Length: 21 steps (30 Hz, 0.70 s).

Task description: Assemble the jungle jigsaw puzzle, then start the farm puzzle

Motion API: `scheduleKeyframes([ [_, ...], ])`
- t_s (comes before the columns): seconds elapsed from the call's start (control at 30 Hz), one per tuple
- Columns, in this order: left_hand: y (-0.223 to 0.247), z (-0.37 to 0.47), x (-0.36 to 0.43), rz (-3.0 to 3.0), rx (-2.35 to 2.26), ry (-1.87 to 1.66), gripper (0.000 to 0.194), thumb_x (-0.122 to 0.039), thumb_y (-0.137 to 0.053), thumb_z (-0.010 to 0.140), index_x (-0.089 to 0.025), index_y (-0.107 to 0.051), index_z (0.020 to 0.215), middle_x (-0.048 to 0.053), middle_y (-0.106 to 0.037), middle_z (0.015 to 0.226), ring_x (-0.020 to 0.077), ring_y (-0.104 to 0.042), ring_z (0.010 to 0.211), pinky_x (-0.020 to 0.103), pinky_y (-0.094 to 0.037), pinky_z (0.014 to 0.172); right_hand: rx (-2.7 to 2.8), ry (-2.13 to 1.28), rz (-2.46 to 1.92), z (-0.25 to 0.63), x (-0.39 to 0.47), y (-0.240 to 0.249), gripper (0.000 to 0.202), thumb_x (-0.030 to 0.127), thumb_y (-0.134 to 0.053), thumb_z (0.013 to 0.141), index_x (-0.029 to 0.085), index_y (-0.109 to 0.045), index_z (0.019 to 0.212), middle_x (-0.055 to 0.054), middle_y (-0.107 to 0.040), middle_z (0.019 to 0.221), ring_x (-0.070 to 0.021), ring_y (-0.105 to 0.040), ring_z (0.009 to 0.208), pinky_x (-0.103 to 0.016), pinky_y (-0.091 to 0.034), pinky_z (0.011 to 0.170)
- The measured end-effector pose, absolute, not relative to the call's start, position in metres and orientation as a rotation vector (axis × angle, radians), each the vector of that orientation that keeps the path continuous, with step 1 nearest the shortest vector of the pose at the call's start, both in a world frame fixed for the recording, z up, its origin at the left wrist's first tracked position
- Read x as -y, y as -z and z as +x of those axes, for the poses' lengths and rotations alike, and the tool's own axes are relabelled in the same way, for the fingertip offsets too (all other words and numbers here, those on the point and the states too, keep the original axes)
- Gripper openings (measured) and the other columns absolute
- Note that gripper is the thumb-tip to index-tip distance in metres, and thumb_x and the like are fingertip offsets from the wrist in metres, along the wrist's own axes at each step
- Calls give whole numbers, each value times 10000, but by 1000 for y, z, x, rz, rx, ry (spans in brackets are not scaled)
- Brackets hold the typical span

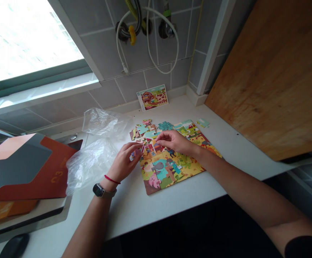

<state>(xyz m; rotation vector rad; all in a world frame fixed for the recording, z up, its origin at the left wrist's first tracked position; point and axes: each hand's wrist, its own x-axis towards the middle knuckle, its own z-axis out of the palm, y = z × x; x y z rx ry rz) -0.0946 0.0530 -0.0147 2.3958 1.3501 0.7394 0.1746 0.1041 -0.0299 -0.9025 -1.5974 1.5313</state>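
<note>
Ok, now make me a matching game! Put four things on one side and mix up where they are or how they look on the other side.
Things:
1. picture card
2. crumpled plastic
3. thin bracelet
4. white cable

Places and looks:
A. red, around the left wrist
B. looped in front of the grey tiles
C. standing behind the puzzle
D. see-through, beside the puzzle

Right pairs: 1-C, 2-D, 3-A, 4-B
</note>
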Motion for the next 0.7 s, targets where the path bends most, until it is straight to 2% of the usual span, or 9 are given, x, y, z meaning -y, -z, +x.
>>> scheduleKeyframes([
  [0.07,15,-94,-53,2402,-1343,-738,249,-345,-568,1042,-242,-692,1232,102,-717,1250,276,-665,1216,457,-541,1068,1603,-1516,-885,173,-104,31,312,432,-835,787,161,-729,901,-36,-757,825,-158,-704,744,-269,-547,687],
  [0.13,15,-94,-53,2403,-1340,-741,246,-341,-569,1040,-242,-695,1228,100,-719,1248,276,-668,1211,456,-543,1066,1596,-1515,-881,172,-104,31,331,446,-849,769,157,-735,884,-32,-755,807,-150,-686,722,-281,-548,717],
  [0.4,16,-94,-52,2424,-1332,-751,239,-326,-568,1040,-241,-700,1220,99,-721,1238,272,-669,1200,444,-550,1053,1530,-1564,-878,171,-105,33,377,466,-895,694,156,-729,831,-26,-748,789,-134,-664,694,-256,-526,670],
  [0.6,15,-94,-53,2417,-1317,-762,239,-311,-566,1040,-227,-708,1213,105,-724,1242,267,-660,1205,441,-535,1050,1507,-1622,-902,172,-103,32,367,459,-891,710,159,-718,833,-8,-714,717,-124,-637,619,-218,-502,516],
  [0.7,11,-94,-51,2393,-1359,-767,235,-329,-569,1036,-214,-731,1161,102,-750,1156,242,-698,1078,382,-560,942,1486,-1680,-899,170,-100,32,360,450,-884,728,154,-747,880,-20,-736,747,-134,-668,642,-233,-563,537],
])
